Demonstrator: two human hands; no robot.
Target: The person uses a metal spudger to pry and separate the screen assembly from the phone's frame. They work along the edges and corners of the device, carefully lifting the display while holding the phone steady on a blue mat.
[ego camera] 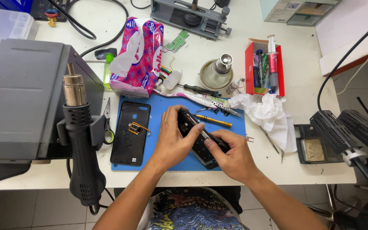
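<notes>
Both hands, left hand (172, 142) & right hand (234, 156), grip phone (197, 138) angled upper-left to lower-right.

Around the phone body (201, 142) on the blue mat (158, 164), bare mat lies open at five and seven o'clock. At nine o'clock the black back cover (130, 132) blocks the way, with the hot-air gun (81, 140) beyond it. From twelve to two o'clock, tweezers (216, 102), a yellow screwdriver (214, 120) and crumpled tissue (265, 113) crowd the mat's far edge.

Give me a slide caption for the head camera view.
Both hands, left hand and right hand, grip an opened phone body over a blue mat beside its removed back cover.
</notes>
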